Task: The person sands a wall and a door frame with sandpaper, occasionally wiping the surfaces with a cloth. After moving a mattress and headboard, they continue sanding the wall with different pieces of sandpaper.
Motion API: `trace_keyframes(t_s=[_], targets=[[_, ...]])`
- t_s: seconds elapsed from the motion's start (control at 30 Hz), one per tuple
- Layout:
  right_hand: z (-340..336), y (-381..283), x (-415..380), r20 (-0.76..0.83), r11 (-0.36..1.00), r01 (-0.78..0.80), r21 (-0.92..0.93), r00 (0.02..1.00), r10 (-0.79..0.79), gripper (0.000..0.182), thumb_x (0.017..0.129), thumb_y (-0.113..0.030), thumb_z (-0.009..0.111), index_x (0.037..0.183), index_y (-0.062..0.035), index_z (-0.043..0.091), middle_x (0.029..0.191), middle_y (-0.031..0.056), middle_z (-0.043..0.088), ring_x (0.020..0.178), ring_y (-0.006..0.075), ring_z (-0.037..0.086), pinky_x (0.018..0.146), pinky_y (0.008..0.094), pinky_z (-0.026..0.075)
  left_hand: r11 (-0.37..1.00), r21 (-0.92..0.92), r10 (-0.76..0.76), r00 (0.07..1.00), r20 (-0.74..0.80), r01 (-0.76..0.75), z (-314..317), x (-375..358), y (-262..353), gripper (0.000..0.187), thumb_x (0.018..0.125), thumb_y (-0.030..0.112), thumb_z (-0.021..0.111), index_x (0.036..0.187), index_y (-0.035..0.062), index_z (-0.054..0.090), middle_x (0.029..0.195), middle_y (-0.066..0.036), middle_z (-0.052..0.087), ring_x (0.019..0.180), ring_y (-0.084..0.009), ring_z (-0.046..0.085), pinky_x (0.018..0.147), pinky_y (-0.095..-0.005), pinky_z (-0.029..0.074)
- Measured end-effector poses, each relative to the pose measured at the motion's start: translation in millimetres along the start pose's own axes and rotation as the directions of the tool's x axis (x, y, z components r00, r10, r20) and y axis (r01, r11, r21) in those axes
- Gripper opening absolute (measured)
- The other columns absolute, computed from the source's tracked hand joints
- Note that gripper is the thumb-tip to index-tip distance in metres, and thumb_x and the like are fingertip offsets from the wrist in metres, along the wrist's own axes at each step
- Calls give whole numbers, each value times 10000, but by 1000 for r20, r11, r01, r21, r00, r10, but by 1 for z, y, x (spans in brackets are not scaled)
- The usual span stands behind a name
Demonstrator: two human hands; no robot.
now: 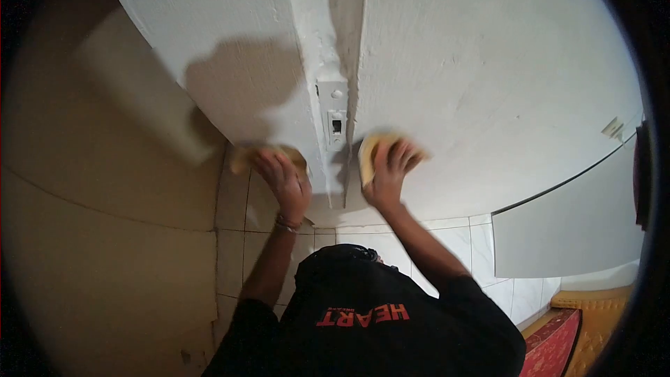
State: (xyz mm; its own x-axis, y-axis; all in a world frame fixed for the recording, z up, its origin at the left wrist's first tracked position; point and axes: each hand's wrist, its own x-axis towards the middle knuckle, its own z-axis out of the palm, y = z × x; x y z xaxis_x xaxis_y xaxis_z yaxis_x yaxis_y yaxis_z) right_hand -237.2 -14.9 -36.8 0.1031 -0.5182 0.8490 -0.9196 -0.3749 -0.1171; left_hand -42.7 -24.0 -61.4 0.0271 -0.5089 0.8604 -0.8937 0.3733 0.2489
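A yellowish cloth (241,159) lies under the fingers of my left hand (285,180), which presses it near the lower part of the white door frame surface left of the metal strike plate (336,117). My right hand (391,169) grips another yellowish cloth (368,157) against the white wall (460,98) to the right of the plate. Both cloths are somewhat blurred. The plate, with a dark slot, sits upright between my two hands.
Beige wall (125,237) fills the left side. White floor tiles (457,244) show below. A grey panel (572,223) stands at the right, with a wall switch (613,128) above it. Red and yellow furniture (551,345) is at the lower right.
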Motion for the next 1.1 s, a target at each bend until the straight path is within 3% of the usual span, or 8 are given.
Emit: trace_keyframes(t_s=[0.13,0.3,0.47,0.53,0.8,0.93,1.0,1.1], targets=[[-87,-22,154,-323,984,10,179,945,50,503,819,-239,360,1288,-66,296,1375,204,74,1279,337,-18,973,480,-100,991,42,136,960,-243,-130,-62,154,39,516,850,266,340,1289,19,229,1336,-272,114,1238,-439,64,991,-525,33],[-62,-22,125,-271,996,-61,59,960,75,474,797,-202,366,1258,-94,362,1360,226,117,1263,388,56,983,504,-36,996,39,83,944,-318,-75,-46,150,57,455,868,237,324,1304,127,254,1351,-242,106,1249,-418,45,983,-544,50],[29,-3,-80,292,997,-58,47,956,42,528,667,-194,467,1179,-64,440,1317,309,115,1232,461,55,935,616,-20,998,-26,63,997,37,-62,13,-32,28,554,753,138,458,1283,109,300,1349,-246,105,1243,-435,36,967,-581,41],[15,-3,-62,265,998,-42,40,964,30,531,671,-192,463,1184,-59,433,1316,315,106,1234,459,38,933,619,-22,994,-71,96,958,272,-79,3,-36,26,562,704,124,472,1253,95,355,1349,-250,97,1239,-444,42,961,-593,44],[-84,-28,135,-230,967,-76,242,964,133,511,780,-162,372,1274,-43,317,1365,240,55,1270,376,-12,980,470,-84,984,-143,70,967,-245,-108,-48,142,71,488,826,222,365,1298,131,282,1335,-292,77,1230,-470,18,959,-566,2],[-4,-13,35,-123,996,-14,-84,992,4,510,742,-251,432,1212,-56,392,1338,265,133,1251,423,54,954,576,-5,996,26,89,992,-91,-87,12,37,49,491,797,199,392,1269,97,299,1355,-251,46,1233,-454,42,949,-606,33],[23,-17,-46,297,983,-168,72,945,140,537,639,-216,505,1159,-89,469,1249,244,308,1211,392,213,939,606,0,998,19,62,993,100,-64,35,-49,31,495,777,151,437,1250,72,315,1338,-281,57,1217,-483,45,947,-611,47],[29,-17,-65,247,1000,4,3,969,-4,548,692,-213,477,1200,-25,390,1294,327,133,1232,457,32,925,627,-14,999,-21,47,981,188,-44,30,-52,24,501,774,136,451,1249,60,311,1321,-309,66,1205,-503,48,943,-614,48]])
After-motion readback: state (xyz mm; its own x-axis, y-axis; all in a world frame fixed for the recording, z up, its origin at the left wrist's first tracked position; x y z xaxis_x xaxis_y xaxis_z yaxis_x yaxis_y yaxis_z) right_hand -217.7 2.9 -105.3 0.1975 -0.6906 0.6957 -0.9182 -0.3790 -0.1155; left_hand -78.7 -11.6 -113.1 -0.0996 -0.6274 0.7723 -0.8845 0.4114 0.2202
